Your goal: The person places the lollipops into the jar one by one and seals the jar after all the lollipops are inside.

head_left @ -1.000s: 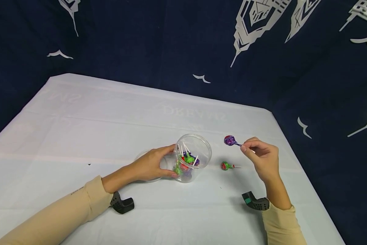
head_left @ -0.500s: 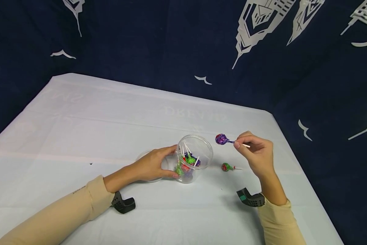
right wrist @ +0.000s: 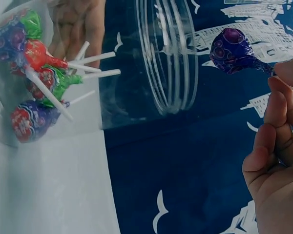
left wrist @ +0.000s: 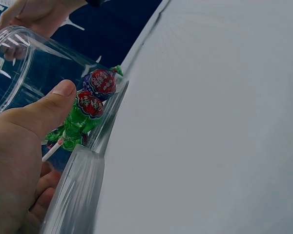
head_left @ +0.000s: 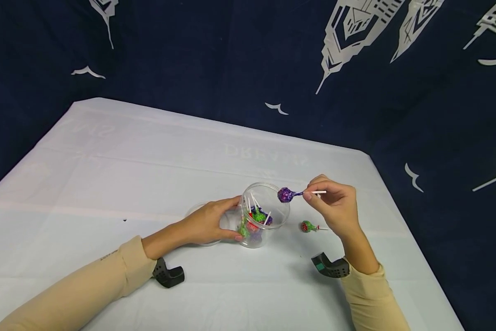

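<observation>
My left hand (head_left: 210,221) grips a clear plastic jar (head_left: 276,207) round its side, the thumb near the bottom. The jar stands on the table with its mouth open. Inside lie several wrapped lollipops (right wrist: 44,80) in green, red and purple, some sticks pointing up. Between thumb and fingertips, my right hand (head_left: 335,204) pinches a purple lollipop (head_left: 286,195) where wrapper meets stick. Its round head is at the right side of the jar's rim in the head view; the right wrist view shows it apart from the rim.
A green and red lollipop (head_left: 308,226) lies on the white tablecloth (head_left: 157,184) to the right of the jar. Beside the left hand, a clear round lid (left wrist: 78,195) rests on the table, partly hidden. A dark blue curtain (head_left: 181,55) hangs behind.
The right hand has carried the purple lollipop leftward, from the jar's right to its rim. The left hand keeps its grip on the jar.
</observation>
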The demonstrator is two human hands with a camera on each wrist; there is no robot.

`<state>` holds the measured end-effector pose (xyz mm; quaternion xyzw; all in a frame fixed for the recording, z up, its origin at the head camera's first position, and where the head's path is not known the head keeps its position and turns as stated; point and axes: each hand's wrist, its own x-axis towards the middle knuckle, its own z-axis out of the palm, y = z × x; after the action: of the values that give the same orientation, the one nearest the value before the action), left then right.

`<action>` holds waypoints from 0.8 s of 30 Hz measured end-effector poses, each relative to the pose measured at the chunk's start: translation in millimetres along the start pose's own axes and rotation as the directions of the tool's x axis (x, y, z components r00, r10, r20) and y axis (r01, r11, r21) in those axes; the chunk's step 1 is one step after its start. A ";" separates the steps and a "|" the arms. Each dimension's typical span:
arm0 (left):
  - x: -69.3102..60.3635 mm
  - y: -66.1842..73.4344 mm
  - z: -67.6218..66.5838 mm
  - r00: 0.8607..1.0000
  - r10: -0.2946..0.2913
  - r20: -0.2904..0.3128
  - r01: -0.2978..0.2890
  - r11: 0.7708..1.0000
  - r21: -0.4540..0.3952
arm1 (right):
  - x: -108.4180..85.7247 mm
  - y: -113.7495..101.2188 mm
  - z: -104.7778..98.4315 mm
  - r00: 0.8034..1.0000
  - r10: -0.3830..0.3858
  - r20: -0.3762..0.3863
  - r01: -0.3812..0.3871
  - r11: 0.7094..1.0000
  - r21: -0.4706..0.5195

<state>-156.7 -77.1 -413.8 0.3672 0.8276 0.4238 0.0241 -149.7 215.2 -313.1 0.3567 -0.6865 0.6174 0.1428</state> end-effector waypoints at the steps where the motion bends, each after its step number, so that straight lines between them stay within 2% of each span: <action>1: 0.0 0.1 0.1 1.000 0.000 0.000 0.000 1.000 0.001 | 0.2 1.0 1.1 1.000 -0.002 0.008 0.002 1.000 0.008; 9: 0.7 -0.3 0.1 1.000 0.002 0.001 -0.002 1.000 0.001 | -0.7 8.6 5.5 1.000 -0.029 0.011 0.030 1.000 0.000; 18: 1.2 0.1 0.0 1.000 -0.002 0.004 0.002 1.000 0.008 | -2.8 7.5 4.2 1.000 0.029 -0.006 -0.029 0.998 -0.059; 24: 0.9 -0.9 0.7 1.000 0.011 0.000 -0.011 1.000 0.013 | -5.0 9.5 2.8 0.999 0.035 -0.006 -0.036 0.998 -0.048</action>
<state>-157.7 -76.4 -414.6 0.3718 0.8285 0.4184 0.0195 -151.8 214.0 -323.9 0.3393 -0.7069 0.6041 0.1421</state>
